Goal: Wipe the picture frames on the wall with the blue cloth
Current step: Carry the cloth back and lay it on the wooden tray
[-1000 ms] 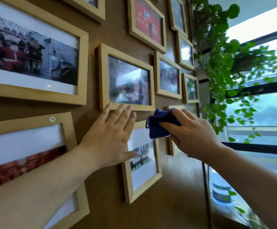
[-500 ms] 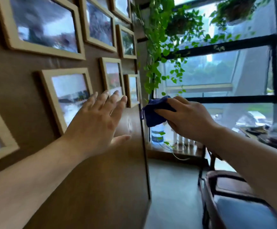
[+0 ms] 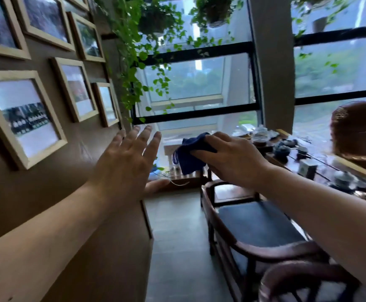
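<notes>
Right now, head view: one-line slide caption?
Right hand grips bunched dark-blue cloth clear of the light wooden picture frames; open left hand beside brown wall.

Both bare forearms reach forward at chest height. The left hand (image 3: 127, 164) is spread flat, fingers (image 3: 143, 136) extended and thumb out. The right hand (image 3: 232, 160) is curled closed, gripping the blue cloth (image 3: 188, 155).

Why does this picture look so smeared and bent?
Head view: motion blur softens the picture frames, the left hand and the chair; the wide lens bows the window bars; bright daylight from the window washes out the frame glass.
</notes>
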A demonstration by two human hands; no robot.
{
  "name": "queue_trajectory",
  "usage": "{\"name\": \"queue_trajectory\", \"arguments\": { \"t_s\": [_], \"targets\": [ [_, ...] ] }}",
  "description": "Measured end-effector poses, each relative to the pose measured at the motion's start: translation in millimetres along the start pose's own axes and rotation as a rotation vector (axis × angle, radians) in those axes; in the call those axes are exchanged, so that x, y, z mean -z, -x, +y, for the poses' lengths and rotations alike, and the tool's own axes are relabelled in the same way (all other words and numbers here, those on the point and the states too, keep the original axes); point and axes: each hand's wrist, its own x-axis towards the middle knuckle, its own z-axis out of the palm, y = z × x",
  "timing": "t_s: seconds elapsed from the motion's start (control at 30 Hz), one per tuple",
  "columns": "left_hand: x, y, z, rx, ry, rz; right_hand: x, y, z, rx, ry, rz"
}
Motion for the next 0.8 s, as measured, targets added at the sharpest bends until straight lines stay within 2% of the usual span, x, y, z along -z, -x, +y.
{"name": "queue_trajectory", "arguments": {
  "t_s": [0.2,0.4,0.5,0.8],
  "targets": [
    [17,52,62,-0.172,0.126,0.002,78,94,-56,-0.107,0.108,-0.159],
    [60,72,137,-0.296,0.265,0.097,155,182,-70,-0.203,0.180,-0.305],
    [83,76,179,-0.367,0.288,0.151,187,224,-68,-0.253,0.203,-0.336],
    [153,95,340,-0.496,0.281,0.138,270,384,-52,-0.379,0.174,-0.366]
  ]
}}
